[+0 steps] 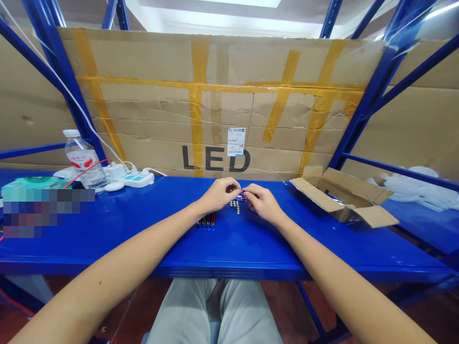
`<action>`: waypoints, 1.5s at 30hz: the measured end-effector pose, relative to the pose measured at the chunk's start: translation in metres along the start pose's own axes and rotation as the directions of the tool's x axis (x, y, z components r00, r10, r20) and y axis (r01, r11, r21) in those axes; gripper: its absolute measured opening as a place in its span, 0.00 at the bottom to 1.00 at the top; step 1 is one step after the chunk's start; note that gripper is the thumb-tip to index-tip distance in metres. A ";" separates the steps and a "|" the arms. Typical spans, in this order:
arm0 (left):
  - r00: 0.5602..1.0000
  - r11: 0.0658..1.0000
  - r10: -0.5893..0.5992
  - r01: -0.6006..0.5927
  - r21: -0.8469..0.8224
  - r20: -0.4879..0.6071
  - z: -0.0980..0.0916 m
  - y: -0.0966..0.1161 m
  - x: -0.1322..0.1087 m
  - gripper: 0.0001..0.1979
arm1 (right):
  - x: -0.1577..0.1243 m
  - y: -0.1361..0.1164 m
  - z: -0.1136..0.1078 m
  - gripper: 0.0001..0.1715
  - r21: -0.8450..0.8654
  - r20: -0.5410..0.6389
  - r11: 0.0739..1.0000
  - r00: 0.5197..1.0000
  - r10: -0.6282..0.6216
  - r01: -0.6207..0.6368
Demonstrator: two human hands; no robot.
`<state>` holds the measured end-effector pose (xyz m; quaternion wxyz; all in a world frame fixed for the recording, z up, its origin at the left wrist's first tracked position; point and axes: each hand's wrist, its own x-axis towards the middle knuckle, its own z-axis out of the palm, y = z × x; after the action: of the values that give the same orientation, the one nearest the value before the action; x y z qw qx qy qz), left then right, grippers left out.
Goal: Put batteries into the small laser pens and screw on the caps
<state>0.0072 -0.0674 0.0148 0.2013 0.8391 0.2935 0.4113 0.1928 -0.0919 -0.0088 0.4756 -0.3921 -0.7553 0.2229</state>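
Both hands met at the middle of the worktop (229, 248), toward its far side. The left hand (218, 193) and the right hand (263, 203) were pinched by their fingertips on a small blue piece (244, 193), held between them just above the surface. A cluster of small silver discs (234, 205) lay right under the fingers, and a row of coloured sticks (207, 220) lay just beside the left hand on its near side. Such fine work probably called for a light, steady pinch with the wrists low, so that anything dropped would land beside the discs, not roll toward the open cardboard box (344, 196) at the right.
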 end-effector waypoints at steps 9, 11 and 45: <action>0.999 0.998 -0.047 0.047 -0.051 0.010 0.001 0.006 0.000 0.06 | -0.001 0.000 0.004 0.06 -0.053 -0.111 0.993 0.988 -0.109 0.104; 0.999 0.997 -0.047 0.047 -0.066 0.007 0.001 0.005 0.000 0.06 | -0.001 -0.002 0.002 0.03 -0.099 -0.115 0.987 0.984 -0.137 0.126; 0.987 0.978 0.135 -0.146 0.152 0.083 -0.006 0.012 0.001 0.05 | -0.005 -0.002 0.002 0.13 -0.015 -0.071 0.997 0.995 -0.071 0.070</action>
<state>0.0071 -0.0748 0.0259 0.1152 0.8853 0.2574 0.3697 0.1912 -0.0969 -0.0107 0.5073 -0.3760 -0.7525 0.1870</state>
